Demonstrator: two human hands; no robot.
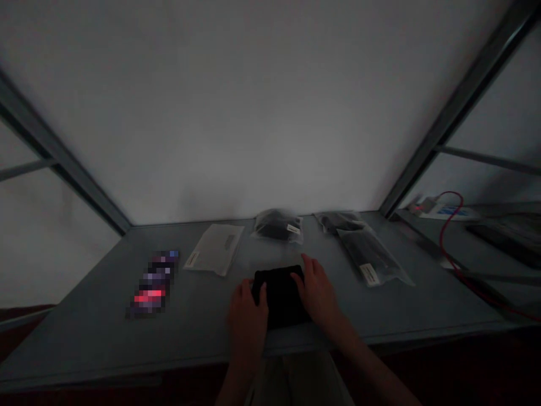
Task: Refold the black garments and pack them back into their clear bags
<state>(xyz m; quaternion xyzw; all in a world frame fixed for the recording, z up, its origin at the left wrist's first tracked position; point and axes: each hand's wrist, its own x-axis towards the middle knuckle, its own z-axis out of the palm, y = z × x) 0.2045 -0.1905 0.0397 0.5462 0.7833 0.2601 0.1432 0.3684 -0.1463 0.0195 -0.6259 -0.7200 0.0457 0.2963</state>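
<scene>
Left hand (247,311) and right hand (320,296) rest apart at opposite sides of a black item (279,301), lower center of the frame, thumbs over it; whether they clamp it cannot be told. Even pressure should keep it square on the gray table (190,335).

The hands (319,296) hide parts of the black item (281,307).
</scene>
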